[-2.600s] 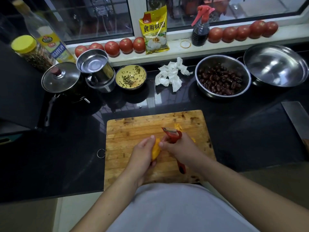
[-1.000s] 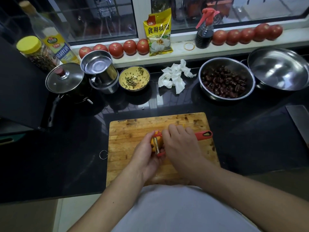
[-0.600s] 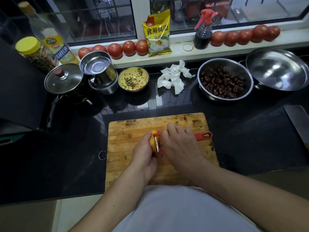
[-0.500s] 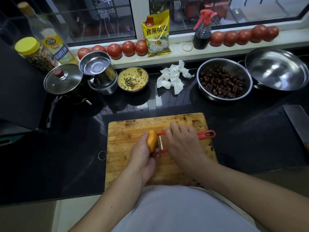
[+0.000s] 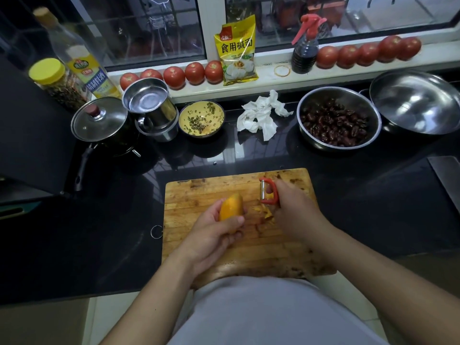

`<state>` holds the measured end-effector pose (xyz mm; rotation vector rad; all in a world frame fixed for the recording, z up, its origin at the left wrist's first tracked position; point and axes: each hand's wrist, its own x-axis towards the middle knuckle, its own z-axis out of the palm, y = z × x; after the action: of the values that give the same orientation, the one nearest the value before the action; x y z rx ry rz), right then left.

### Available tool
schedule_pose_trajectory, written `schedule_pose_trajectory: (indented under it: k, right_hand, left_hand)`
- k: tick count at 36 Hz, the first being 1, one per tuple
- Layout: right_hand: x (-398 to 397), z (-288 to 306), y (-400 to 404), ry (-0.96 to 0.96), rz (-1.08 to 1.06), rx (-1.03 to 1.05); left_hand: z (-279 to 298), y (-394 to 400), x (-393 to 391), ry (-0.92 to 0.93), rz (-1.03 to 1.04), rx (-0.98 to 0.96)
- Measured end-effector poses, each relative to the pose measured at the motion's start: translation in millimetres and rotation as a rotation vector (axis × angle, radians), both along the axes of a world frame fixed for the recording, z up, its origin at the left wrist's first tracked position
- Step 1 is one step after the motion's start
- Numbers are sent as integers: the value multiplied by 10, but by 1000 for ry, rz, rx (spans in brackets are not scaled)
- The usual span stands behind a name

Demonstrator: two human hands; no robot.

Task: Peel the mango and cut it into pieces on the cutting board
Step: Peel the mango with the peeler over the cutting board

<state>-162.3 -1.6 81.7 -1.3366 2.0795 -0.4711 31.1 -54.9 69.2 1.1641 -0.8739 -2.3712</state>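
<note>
A small yellow-orange mango (image 5: 231, 207) is held in my left hand (image 5: 214, 235), whose thumb and fingers curl round its lower part, just above the wooden cutting board (image 5: 199, 195). My right hand (image 5: 295, 210) grips a red peeler (image 5: 268, 191) to the right of the mango, its blade upright and a short gap away from the fruit. Strips of mango peel (image 5: 266, 212) lie on the board between the two hands.
Behind the board on the black counter stand a lidded pot (image 5: 99, 120), a steel mug (image 5: 149, 105), a small yellow bowl (image 5: 201, 119), crumpled tissue (image 5: 261, 115), a bowl of dark fruit (image 5: 338, 119) and an empty steel basin (image 5: 415, 100). A cleaver blade (image 5: 448, 175) lies at far right.
The peeler has left the mango and moved right and away, its head now pointing away from me. My left hand has lowered the mango slightly.
</note>
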Motion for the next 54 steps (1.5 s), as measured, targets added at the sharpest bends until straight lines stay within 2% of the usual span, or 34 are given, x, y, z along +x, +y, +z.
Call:
schedule_pose_trajectory:
  k: [2, 6, 10, 18, 25, 30, 33, 37, 40, 41, 42, 44, 46, 50, 54]
  right_hand:
    - [7, 43, 39, 144, 75, -23]
    - [52, 95, 71, 494, 285, -241]
    - [102, 119, 41, 633, 379, -309]
    - [226, 112, 28, 750, 404, -395]
    - [199, -5, -13, 773, 376, -440]
    - [119, -117, -29, 769, 395, -457]
    - [17, -249, -28, 755, 413, -349]
    - [-246, -471, 49, 722, 366, -78]
    - [-393, -518, 102, 627, 303, 34]
    - [-398, -501, 101, 536, 253, 41]
    - [-384, -456, 83, 383, 171, 46]
    - [-332, -343, 41, -63, -4, 45]
    - [-264, -210, 22, -383, -28, -27]
    - [-70, -20, 54, -600, 139, -70]
    - [46, 40, 95, -634, 167, -104]
  left_hand:
    - [5, -9, 23, -101, -52, -88]
    - [73, 4, -7, -333, -184, -323]
    - [91, 26, -49, -519, -248, -545]
    - [35, 36, -74, -618, -200, -709]
    - [54, 27, -61, -511, -226, -616]
    - [29, 47, -44, -482, -221, -627]
    - [35, 75, -45, -471, -216, -663]
    - [42, 95, -33, -465, -218, -737]
    - [-21, 78, -12, -515, -256, -841]
    - [-54, 67, -6, -534, -266, -870]
    - [-83, 60, 2, -551, -276, -893]
    - [-119, 53, 2, -572, -298, -925]
    - [-141, 50, -11, -576, -320, -947]
    - [-165, 42, -26, -564, -346, -965]
    - [-157, 25, -41, -533, -335, -932]
